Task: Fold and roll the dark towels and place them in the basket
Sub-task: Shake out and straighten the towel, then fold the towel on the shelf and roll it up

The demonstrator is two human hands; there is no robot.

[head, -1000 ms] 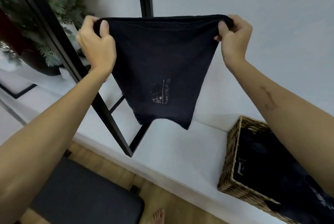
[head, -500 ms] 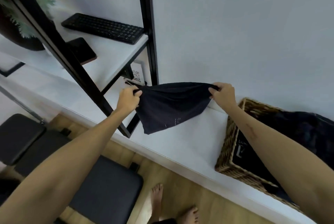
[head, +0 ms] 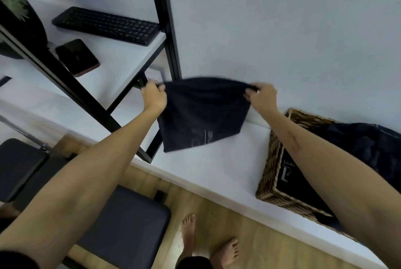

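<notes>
— White wall fills the upper right of the frame, with a white counter (head: 217, 166) running diagonally below it. What are the hands doing?

— Both grip one dark towel (head: 201, 112) at mid-frame. The left hand (head: 153, 96) has its fingers curled round the towel's upper left corner, and the right hand (head: 261, 97) pinches the upper right corner between thumb and fingers. The top edge is stretched between them, and the cloth hangs down with its lower edge at or just above the counter; I cannot tell whether it touches.

— Any writing on it?

— A pale printed mark sits low on the towel, too blurred to read.

— And the basket?

— A wicker basket (head: 269, 166) stands on the counter at the right, beneath the right forearm. More dark towels (head: 368, 147) lie in it. One shows light lettering and a white mark, partly hidden by the arm, so I can't read it.

— What else?

— At upper left, a black-framed shelf (head: 121, 51) carries a black keyboard (head: 106, 25), a dark phone (head: 77, 57) and a potted plant (head: 15, 8). Lower left shows dark cushioned stools (head: 121, 225) on a wooden floor, and bare feet (head: 224, 251) at bottom centre.
</notes>
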